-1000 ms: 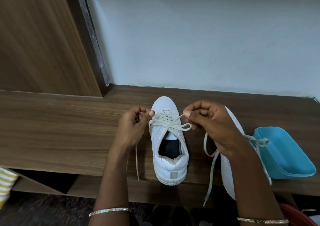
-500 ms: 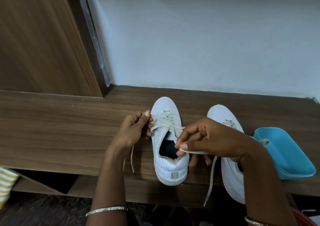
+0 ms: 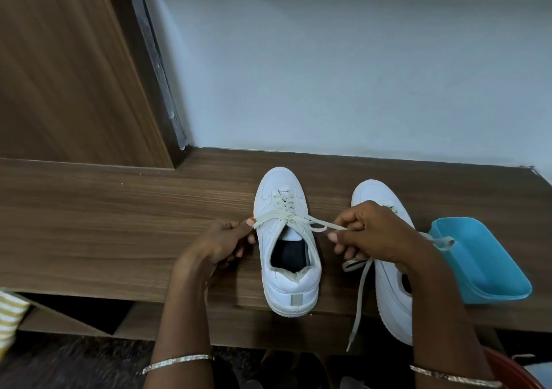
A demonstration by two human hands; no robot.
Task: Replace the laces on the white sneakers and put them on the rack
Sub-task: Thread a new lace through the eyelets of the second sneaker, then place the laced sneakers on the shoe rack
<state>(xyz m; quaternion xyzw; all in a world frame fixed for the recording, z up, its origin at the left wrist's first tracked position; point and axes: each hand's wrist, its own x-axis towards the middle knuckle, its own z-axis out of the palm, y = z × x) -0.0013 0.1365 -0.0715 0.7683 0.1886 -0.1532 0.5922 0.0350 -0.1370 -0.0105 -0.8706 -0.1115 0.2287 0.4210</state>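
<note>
Nearest me, a bangle (image 3: 179,361) sits on each wrist, below the front edge of the wooden bench (image 3: 119,239). The first sneaker (image 3: 291,287) stands on the bench with its heel at that front edge and its toe pointing at the wall (image 3: 358,75). My left hand (image 3: 221,244) is just beside its left flank, thumb and forefinger pinching one end of its lace (image 3: 294,218). My right hand (image 3: 373,233) is just beside its right flank, fingers curled, pinching the other end. The lace runs taut between the two grips, crossing over the tongue above the shoe's opening.

The second sneaker (image 3: 388,296) lies to the right, partly under my right forearm, heel past the front edge. Its loose lace (image 3: 360,296) hangs over that edge. A blue tray (image 3: 490,272) sits just beside it near the bench's right end. A wooden panel (image 3: 65,75) rises at the back left corner.
</note>
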